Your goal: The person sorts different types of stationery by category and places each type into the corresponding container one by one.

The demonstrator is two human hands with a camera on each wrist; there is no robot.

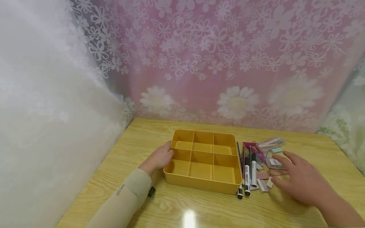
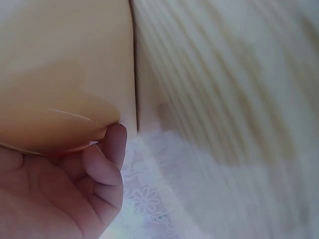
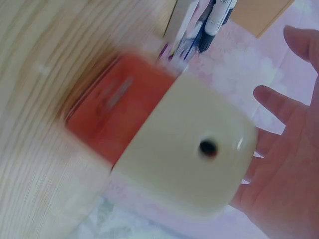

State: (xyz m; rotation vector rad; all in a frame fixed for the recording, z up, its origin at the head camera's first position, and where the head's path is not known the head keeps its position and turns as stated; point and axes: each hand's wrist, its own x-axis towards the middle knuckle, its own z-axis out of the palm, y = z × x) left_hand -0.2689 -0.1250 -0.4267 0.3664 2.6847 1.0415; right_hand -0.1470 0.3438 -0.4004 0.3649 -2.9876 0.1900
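Note:
A yellow box with several compartments (image 1: 203, 188) sits in the middle of the table, its visible compartments bare. My left hand (image 1: 161, 156) grips its left wall, and in the left wrist view the curled fingers (image 2: 107, 174) meet the box's edge (image 2: 65, 84). Over the right side of the table, my right hand (image 1: 306, 180) is spread beside a pile of stationery. Close to that hand in the right wrist view is a cream-and-orange block with a round hole, like a pencil sharpener (image 3: 174, 149); the head view does not show it. Whether the fingers touch it, I cannot tell.
Black-and-white markers (image 1: 247, 177) lie along the box's right side. Beyond them are erasers (image 1: 260, 185), a clear labelled case (image 1: 275, 163) and a clear pouch (image 1: 271, 144). A small black object (image 1: 151, 191) lies by my left sleeve. Floral cloth (image 1: 228, 79) hangs behind the table.

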